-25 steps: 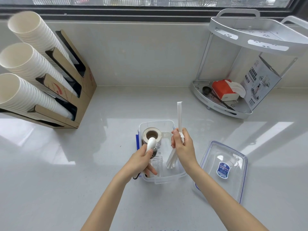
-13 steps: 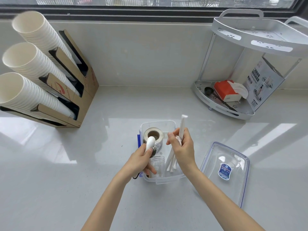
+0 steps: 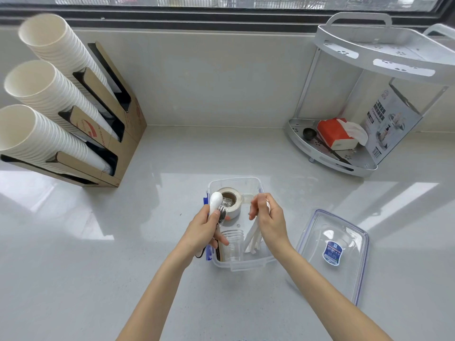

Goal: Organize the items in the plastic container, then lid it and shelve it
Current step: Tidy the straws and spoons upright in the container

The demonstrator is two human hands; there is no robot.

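A clear plastic container [image 3: 246, 264] with blue clips stands on the counter in front of me. Inside it are a roll of tape [image 3: 231, 201], a small clear cup [image 3: 232, 244] and white wrapped straws [image 3: 253, 238] leaning against its right side. My left hand [image 3: 203, 232] grips a white spoon [image 3: 215, 201] together with a wrapped black fork [image 3: 222, 212] over the container's left edge. My right hand [image 3: 269, 222] is closed around the tops of the straws inside the container. The clear lid [image 3: 344, 267] with a blue label lies upside down to the right.
A cardboard holder with three stacks of white paper cups [image 3: 49, 99] stands at the back left. A white two-tier corner shelf [image 3: 344, 153] at the back right holds a red tissue pack [image 3: 334, 134], a black scoop and a printed box. A window runs behind.
My right hand has lowered the straws: the one that stuck up above the container now lies down inside it. My left hand holds the spoon and fork in the same place.
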